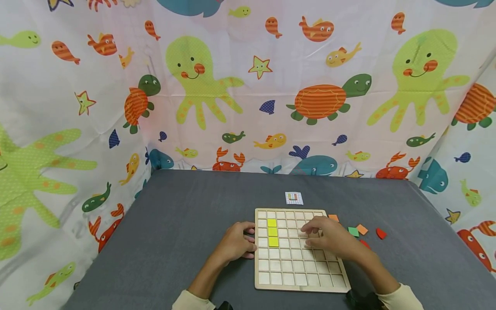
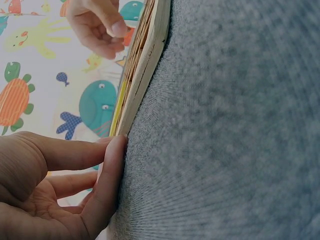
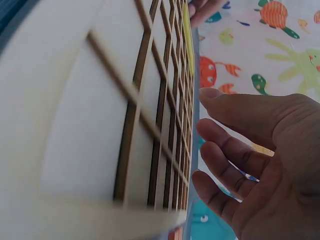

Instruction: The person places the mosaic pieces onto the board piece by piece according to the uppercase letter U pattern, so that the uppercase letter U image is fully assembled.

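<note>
A wooden grid board (image 1: pixel 302 289) with rows of pale square cells lies on the grey table. Three yellow square tiles (image 1: pixel 273 231) sit one below another in its second column from the left. At the board's left edge, my left hand (image 1: pixel 237 242) holds the rim between thumb and fingers, as the left wrist view (image 2: pixel 65 185) shows up close. My right hand (image 1: pixel 331 234) hovers above the right part of the board. Its fingers (image 3: pixel 225 150) are loosely bent and apart from the thumb, with nothing between them in the right wrist view.
Behind the board lies a small grid card (image 1: pixel 294 198) with a U-shaped pattern. To its right are loose pieces: an orange square (image 1: pixel 362 229), a green piece (image 1: pixel 353 231), a red piece (image 1: pixel 381 234), and others partly hidden by my right arm. A sea-animal curtain (image 1: pixel 232 107) surrounds the table.
</note>
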`<act>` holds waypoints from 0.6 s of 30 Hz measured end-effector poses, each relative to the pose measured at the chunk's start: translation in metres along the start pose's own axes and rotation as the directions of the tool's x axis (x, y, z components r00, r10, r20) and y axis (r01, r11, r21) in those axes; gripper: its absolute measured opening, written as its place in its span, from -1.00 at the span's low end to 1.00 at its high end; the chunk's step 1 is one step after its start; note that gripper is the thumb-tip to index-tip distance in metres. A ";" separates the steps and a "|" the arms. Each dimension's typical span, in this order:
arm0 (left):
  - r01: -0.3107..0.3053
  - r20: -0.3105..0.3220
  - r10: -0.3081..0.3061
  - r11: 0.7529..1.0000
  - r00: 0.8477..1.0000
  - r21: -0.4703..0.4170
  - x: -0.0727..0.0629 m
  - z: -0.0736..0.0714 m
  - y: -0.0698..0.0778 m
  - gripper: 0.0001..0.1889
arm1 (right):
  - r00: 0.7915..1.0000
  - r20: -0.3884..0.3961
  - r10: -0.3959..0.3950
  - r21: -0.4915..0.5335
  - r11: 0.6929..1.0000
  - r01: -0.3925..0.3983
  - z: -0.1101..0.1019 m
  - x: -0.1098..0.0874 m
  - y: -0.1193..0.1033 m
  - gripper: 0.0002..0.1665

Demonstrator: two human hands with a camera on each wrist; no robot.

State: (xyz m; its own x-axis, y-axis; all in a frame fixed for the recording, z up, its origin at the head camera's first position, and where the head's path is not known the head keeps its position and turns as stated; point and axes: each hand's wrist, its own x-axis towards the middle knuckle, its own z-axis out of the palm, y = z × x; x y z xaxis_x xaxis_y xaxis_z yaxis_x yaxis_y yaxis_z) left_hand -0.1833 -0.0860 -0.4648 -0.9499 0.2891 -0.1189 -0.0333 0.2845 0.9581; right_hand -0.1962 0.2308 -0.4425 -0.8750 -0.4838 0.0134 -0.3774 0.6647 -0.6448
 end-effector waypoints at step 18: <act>-0.001 0.007 0.001 1.000 1.000 0.002 0.000 0.000 -0.001 -0.31 | 0.984 -0.134 0.116 -0.115 0.985 -0.132 -0.033 -0.041 0.037 -0.64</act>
State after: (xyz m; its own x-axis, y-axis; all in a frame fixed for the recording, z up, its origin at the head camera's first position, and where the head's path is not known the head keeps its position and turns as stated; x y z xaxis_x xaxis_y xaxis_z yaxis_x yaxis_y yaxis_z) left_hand -0.1837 -0.0866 -0.4659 -0.9477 0.2956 -0.1202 -0.0323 0.2859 0.9577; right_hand -0.1839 0.2942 -0.4421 -0.9456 -0.3228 0.0407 -0.2911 0.7835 -0.5490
